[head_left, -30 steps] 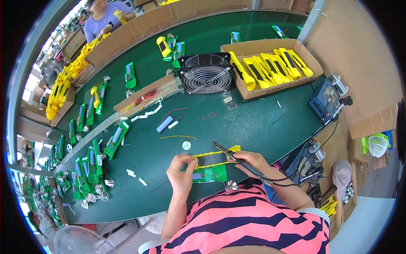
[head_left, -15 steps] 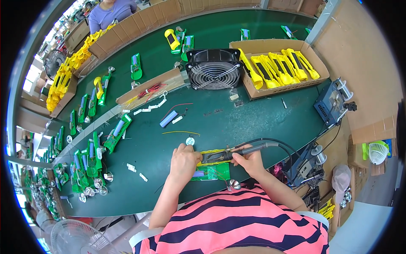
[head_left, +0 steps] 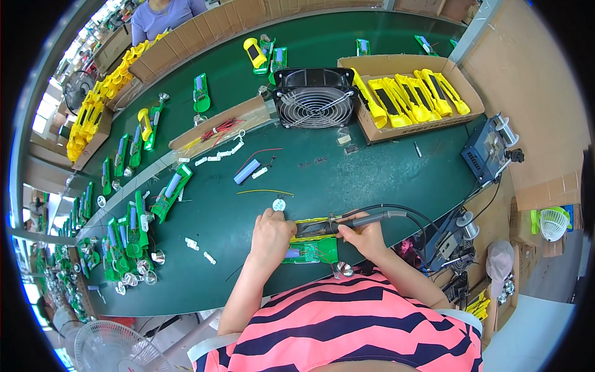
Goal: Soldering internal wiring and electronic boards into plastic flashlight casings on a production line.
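Note:
My left hand [head_left: 270, 237], fingers closed, grips the left end of a yellow flashlight housing [head_left: 312, 237] with a dark inside. In my right hand [head_left: 365, 237] is a soldering iron [head_left: 358, 221], its front part over the yellow housing; the tip is too small to make out. Just below, nearer to me, lies a green housing half [head_left: 322, 252] with a blue battery cell [head_left: 292, 253], thin wires and a silver reflector [head_left: 344, 269] at its right end. A small round white disc [head_left: 279, 204] rests beyond my left hand.
A black fan [head_left: 315, 99] stands at the back, beside a cardboard box [head_left: 421, 131] of yellow housings. Solder stations [head_left: 483, 155] are at the right. Several green assemblies [head_left: 133, 229] crowd the left. A loose battery cell [head_left: 247, 172], wires and white connectors [head_left: 209, 257] lie on the green table.
Hardly anything differs. The right hand and soldering iron have shifted very slightly left over the yellow housing; the left hand keeps its grip.

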Demonstrator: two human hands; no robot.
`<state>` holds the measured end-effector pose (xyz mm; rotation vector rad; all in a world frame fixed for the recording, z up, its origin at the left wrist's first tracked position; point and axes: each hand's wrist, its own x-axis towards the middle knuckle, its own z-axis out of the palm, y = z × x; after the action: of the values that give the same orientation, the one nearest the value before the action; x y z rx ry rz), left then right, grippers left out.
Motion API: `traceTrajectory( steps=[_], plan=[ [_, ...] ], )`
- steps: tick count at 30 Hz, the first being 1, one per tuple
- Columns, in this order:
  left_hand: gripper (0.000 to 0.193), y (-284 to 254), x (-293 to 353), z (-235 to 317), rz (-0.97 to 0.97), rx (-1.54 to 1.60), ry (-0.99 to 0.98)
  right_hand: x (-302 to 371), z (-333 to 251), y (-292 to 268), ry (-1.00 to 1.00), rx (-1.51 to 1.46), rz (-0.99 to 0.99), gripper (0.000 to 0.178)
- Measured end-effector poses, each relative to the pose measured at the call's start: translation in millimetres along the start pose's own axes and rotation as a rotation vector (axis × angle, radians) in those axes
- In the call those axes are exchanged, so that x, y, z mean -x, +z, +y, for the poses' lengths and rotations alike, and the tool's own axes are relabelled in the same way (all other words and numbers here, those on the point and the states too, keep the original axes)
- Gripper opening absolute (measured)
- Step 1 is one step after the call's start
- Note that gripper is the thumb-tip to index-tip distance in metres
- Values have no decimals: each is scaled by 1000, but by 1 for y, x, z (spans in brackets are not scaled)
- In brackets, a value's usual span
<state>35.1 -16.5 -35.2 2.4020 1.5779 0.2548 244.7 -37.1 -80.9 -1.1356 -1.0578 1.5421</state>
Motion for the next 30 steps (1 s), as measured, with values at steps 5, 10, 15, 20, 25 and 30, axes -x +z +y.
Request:
traceTrajectory(
  steps=[5, 10, 15, 20, 25, 30],
  plan=[
    [6, -1, -1, 0, -17, 7, -5, 1, -4, 0, 16, -15, -21, 14],
    [7, 3, -2, -1, -25, 19, -1, 6, -5, -7, -58, -49, 27, 16],
    [6, 2, 0, -2, -19, 32, -22, 17, -29, -18, -449, 464, 48, 19],
    [5, 0, -2, -1, -12, 10, -9, 18, -19, -30, -631, 692, 69, 28],
    [4, 1, -3, 0, 12, -7, -7, 15, -22, -32, -560, 799, -11, 49],
    [3, 0, -3, 2, 14, -13, -12, 15, -22, -32, -480, 841, -50, 52]
  ],
)
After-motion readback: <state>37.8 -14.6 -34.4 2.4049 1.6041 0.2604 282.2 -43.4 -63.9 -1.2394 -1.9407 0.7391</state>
